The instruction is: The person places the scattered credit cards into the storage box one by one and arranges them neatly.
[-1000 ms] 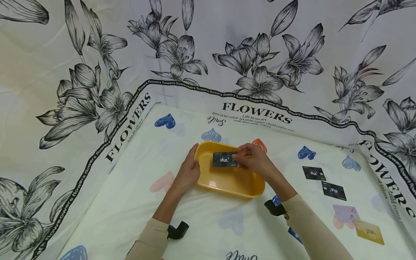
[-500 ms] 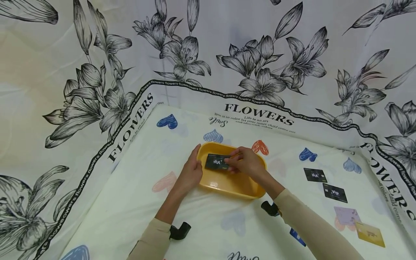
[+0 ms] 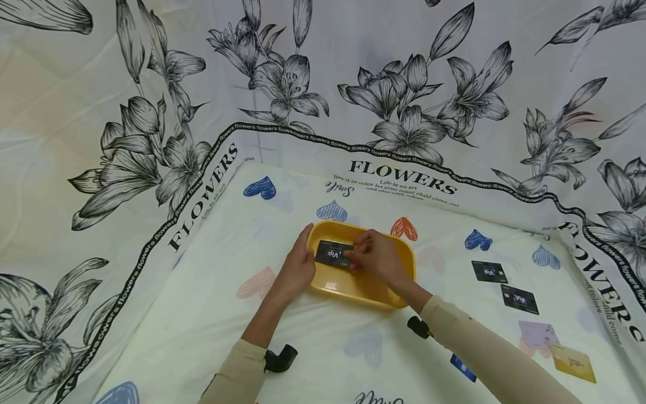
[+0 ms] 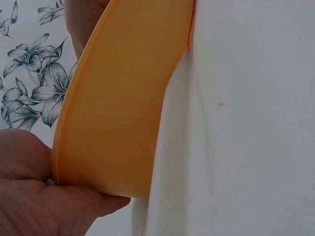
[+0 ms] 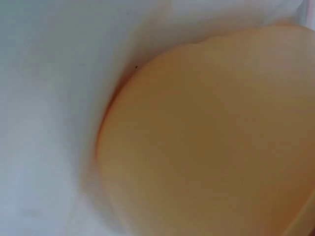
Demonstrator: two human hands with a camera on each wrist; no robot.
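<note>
In the head view, my right hand [image 3: 378,259] reaches over the yellow plastic basin [image 3: 360,297] and pinches the right end of a black Vip card [image 3: 331,253]. The card lies flat or nearly so inside, near the left end; whether it touches the bottom cannot be told. My left hand [image 3: 299,268] grips the basin's left end, its fingers along the outer wall. In the left wrist view, the left hand [image 4: 54,196] touches the yellow wall [image 4: 113,113] below the rim. Only the basin's outside [image 5: 211,137] fills most of the right wrist view; the right hand is hidden there.
To the right lie two black Vip cards [image 3: 489,271] [image 3: 520,299], a lilac card [image 3: 538,335] and a gold card [image 3: 573,363], which overlap slightly. A blue card [image 3: 462,367] is partly covered by the right sleeve. A heart-printed white cloth [image 3: 202,325] covers the surface, with flower-printed fabric behind.
My right hand has moved left and slightly down with the black card, carrying it toward the basin's left end. The left hand keeps its hold on the basin. The view has shifted slightly.
</note>
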